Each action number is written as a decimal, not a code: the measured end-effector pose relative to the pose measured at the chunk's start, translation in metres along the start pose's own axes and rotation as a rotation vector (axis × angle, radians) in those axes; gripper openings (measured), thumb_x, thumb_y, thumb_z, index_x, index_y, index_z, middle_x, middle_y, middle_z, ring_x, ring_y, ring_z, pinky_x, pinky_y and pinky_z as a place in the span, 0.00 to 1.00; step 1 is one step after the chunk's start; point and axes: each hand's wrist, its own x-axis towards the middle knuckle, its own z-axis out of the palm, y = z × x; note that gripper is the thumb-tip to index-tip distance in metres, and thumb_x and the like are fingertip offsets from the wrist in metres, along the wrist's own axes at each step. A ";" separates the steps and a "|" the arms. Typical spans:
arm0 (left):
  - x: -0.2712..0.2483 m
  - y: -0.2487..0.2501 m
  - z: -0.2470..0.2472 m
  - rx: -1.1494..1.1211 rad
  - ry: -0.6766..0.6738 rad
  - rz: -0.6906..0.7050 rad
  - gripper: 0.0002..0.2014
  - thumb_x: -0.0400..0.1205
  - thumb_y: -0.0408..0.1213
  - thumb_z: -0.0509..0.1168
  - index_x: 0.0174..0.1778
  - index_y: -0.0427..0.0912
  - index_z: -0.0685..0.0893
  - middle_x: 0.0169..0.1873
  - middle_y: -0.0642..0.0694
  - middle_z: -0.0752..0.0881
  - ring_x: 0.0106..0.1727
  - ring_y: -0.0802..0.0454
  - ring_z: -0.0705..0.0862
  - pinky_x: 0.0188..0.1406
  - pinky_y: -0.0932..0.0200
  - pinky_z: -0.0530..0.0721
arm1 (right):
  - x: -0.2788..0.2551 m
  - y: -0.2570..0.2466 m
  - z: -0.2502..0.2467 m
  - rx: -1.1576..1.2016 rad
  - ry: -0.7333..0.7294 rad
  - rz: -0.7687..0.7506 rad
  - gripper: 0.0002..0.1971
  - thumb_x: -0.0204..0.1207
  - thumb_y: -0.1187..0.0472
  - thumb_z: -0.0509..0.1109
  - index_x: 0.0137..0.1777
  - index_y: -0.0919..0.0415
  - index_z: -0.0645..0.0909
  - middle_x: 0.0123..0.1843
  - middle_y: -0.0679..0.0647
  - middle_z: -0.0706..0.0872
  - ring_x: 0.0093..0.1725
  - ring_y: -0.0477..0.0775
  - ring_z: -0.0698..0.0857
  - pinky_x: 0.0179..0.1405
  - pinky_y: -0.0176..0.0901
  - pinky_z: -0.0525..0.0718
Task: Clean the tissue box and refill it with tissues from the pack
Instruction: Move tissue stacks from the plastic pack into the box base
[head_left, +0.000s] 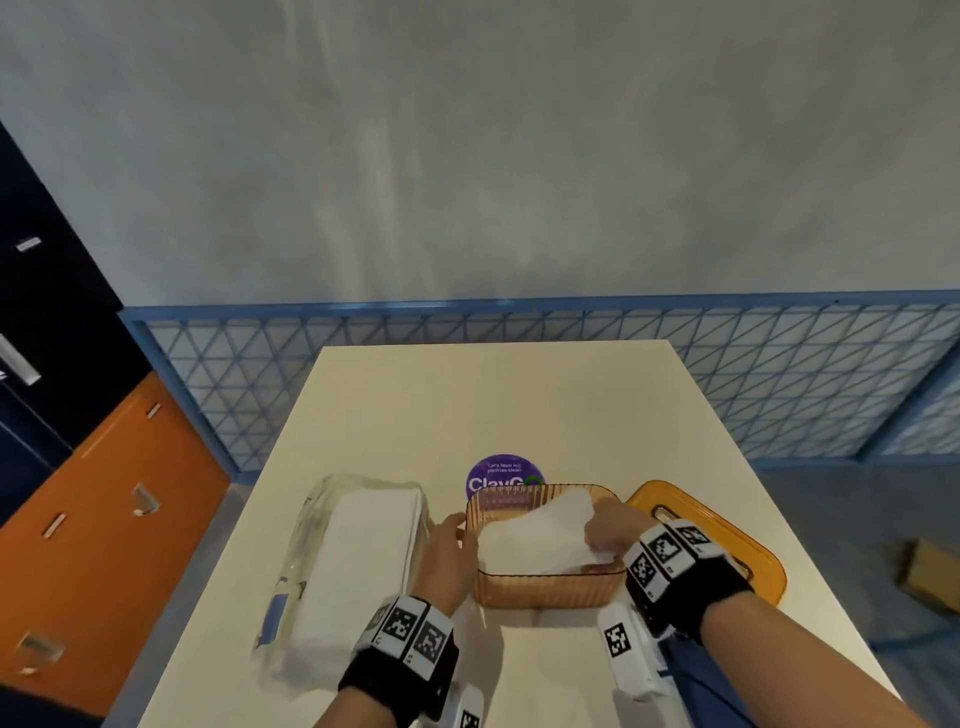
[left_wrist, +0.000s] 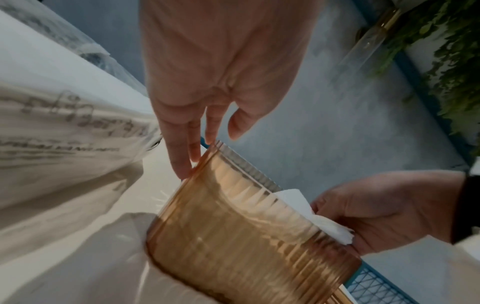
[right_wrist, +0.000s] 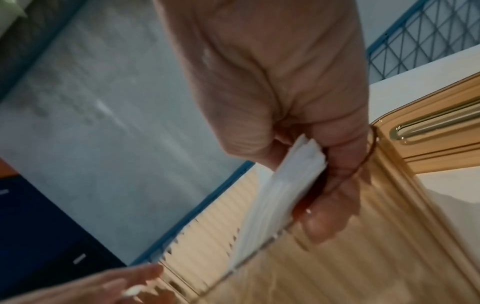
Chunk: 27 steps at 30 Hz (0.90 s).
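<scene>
An amber ribbed tissue box stands open-topped on the cream table. My right hand reaches into it from the right and grips a stack of white tissues that lies tilted inside. The right wrist view shows the tissues pinched between thumb and fingers against the box wall. My left hand is at the box's left side. In the left wrist view its straight fingers touch the box rim. The clear plastic tissue pack lies to the left.
The amber lid with its slot lies flat just right of the box. A purple round sticker sits on the table behind the box. Beyond the table is a blue mesh railing; orange and dark cabinets stand at left.
</scene>
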 end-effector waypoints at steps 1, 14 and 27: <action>-0.001 -0.001 0.000 0.008 -0.007 0.012 0.20 0.87 0.35 0.52 0.76 0.38 0.69 0.66 0.40 0.80 0.55 0.52 0.79 0.49 0.64 0.72 | 0.003 -0.001 0.003 -0.062 0.022 0.008 0.16 0.82 0.70 0.56 0.68 0.73 0.72 0.68 0.67 0.77 0.50 0.55 0.81 0.30 0.30 0.75; 0.006 -0.017 0.001 -0.174 -0.054 0.006 0.21 0.85 0.35 0.59 0.73 0.56 0.73 0.52 0.44 0.84 0.56 0.43 0.84 0.61 0.39 0.83 | 0.027 0.004 0.025 -0.620 0.198 -0.087 0.19 0.80 0.67 0.63 0.70 0.68 0.71 0.66 0.56 0.81 0.66 0.53 0.82 0.57 0.36 0.79; -0.005 -0.003 0.000 0.376 0.097 0.327 0.22 0.82 0.31 0.60 0.73 0.49 0.74 0.66 0.47 0.74 0.68 0.50 0.74 0.60 0.67 0.70 | 0.021 0.028 0.004 -0.580 0.647 -0.486 0.19 0.73 0.73 0.65 0.64 0.60 0.78 0.59 0.60 0.78 0.55 0.60 0.78 0.40 0.46 0.78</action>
